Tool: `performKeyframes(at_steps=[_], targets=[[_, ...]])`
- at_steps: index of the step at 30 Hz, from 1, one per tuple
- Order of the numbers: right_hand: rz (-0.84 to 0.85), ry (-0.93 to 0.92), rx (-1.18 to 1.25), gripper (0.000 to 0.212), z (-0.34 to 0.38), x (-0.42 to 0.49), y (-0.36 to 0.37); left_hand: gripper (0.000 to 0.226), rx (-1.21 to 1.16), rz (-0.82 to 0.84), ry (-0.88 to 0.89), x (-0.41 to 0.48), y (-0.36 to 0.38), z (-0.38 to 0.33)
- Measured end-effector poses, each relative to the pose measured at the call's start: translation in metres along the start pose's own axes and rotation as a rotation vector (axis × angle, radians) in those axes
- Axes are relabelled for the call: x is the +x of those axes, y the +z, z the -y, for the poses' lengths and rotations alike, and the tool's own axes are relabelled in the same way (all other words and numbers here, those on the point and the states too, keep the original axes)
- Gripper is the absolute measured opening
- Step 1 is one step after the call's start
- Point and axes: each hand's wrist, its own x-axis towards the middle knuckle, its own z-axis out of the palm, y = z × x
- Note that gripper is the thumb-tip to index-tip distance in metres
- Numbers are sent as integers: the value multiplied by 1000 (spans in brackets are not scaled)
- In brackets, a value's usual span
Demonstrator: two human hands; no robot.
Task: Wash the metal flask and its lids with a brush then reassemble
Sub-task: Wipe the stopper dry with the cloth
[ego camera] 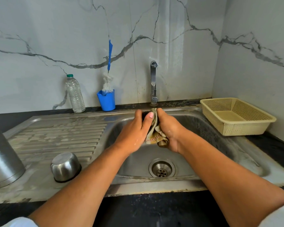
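Note:
Over the sink basin (pixel 195 154), my left hand (pixel 136 128) grips a small dark lid (pixel 145 114), mostly hidden by the fingers. My right hand (pixel 169 130) presses a beige cloth (pixel 156 135) against that lid. The metal flask body (pixel 3 159) stands at the far left on the draining board (pixel 59 133). A steel cup-shaped lid (pixel 65 166) rests upside down on the board near the front. A bottle brush (pixel 108 71) with a blue handle stands bristles down in a blue cup (pixel 107 100) at the back.
The tap (pixel 153 82) rises behind the basin, with no water running. A clear plastic bottle (pixel 75 94) with a green cap stands left of the blue cup. A beige plastic basket (pixel 236 117) sits on the dark counter at the right. The drain (pixel 161 167) is open.

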Motion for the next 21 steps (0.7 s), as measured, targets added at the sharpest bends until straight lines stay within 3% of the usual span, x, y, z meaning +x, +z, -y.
performKeyframes(at_steps=[3,8,15,21], targets=[[-13,-108,-13,51,-2,5,-1,54,-98,-8,-51,4,2,3],[-5,-318,-374,44,-4,6,1,64,-490,81,-280,10,0,12],[133,-467,-601,56,4,-1,2,61,-962,76,-449,13,-14,20],[40,-581,-885,60,9,-6,1,59,-987,115,-494,15,-19,28]])
